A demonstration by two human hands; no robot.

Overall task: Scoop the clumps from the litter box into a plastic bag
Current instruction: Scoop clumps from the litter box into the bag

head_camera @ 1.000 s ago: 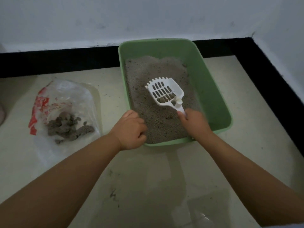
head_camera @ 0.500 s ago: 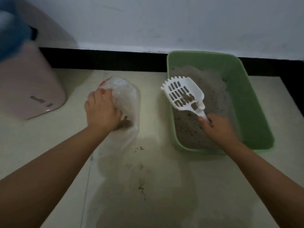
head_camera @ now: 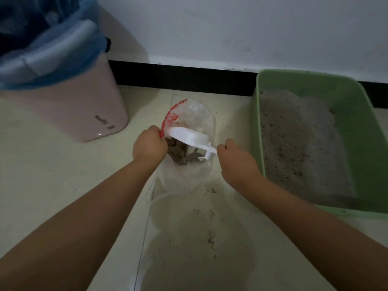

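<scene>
The left hand [head_camera: 149, 146] pinches the edge of the plastic bag [head_camera: 190, 120] and holds its mouth open. The right hand [head_camera: 235, 159] is wrapped around the handle of the white scoop [head_camera: 189, 138]. The scoop is turned over above the open bag, so its load looks like it is being tipped in. A pile of gray clumps [head_camera: 180, 153] already sits inside the bag, just under the scoop.

What could go wrong? The bag is thin and floppy. If the left hand lets the edge slip, the mouth may fold shut and clumps would land on the floor [head_camera: 63, 185]. If the scoop tips too far to one side, bits could fall past the bag edge. Some dark crumbs [head_camera: 211, 240] already lie on the floor near the arms.

The green litter box [head_camera: 357, 114] stands to the right, just beside the right hand, with gray litter still in it. I cannot tell if more clumps hide in there. A pink bin [head_camera: 69, 106] with a blue liner [head_camera: 42, 53] stands to the left, well apart from the bag. Nothing sits between the bag and the litter box, so the way back looks open
</scene>
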